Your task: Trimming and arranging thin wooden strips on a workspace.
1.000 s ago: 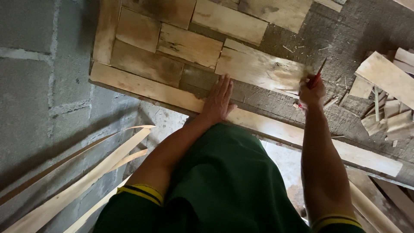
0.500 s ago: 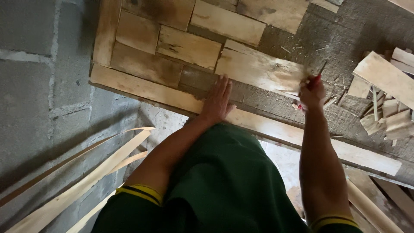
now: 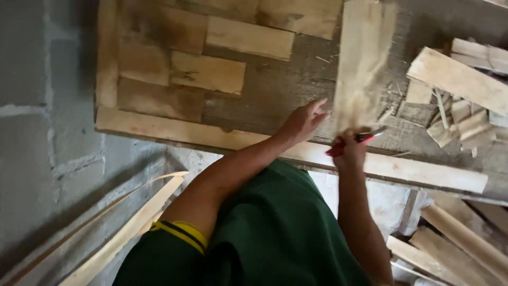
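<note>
1. While we look down over a green shirt with yellow-striped sleeve cuffs (image 3: pixel 177 233), we see grey block wall (image 3: pixel 42 106) at far left, with thin pale wood strips (image 3: pixel 127 225) leaning low beside it.
2. Right of the wall lies a wooden panel (image 3: pixel 106 58) made of short boards set in rows, edged along our near side by a long pale rail (image 3: pixel 174 132).
3. Our left hand (image 3: pixel 304 121) reaches across that rail, fingers stretched out and loosely together, fingertips touching the left edge of an upright pale board (image 3: pixel 362 58); it grips nothing.
4. That upright board is blurred and stands on the grey worktop, between both hands and the panel's upper rows.
5. Our right hand (image 3: pixel 349 151) sits just beside the left, at the board's lower end, fingers curled closed around a red pencil (image 3: pixel 362 139) that points rightwards.
6. Farther right, loose wood offcuts (image 3: pixel 457 74) lie heaped on the worktop, and more planks (image 3: pixel 460 243) rest below its edge.
</note>
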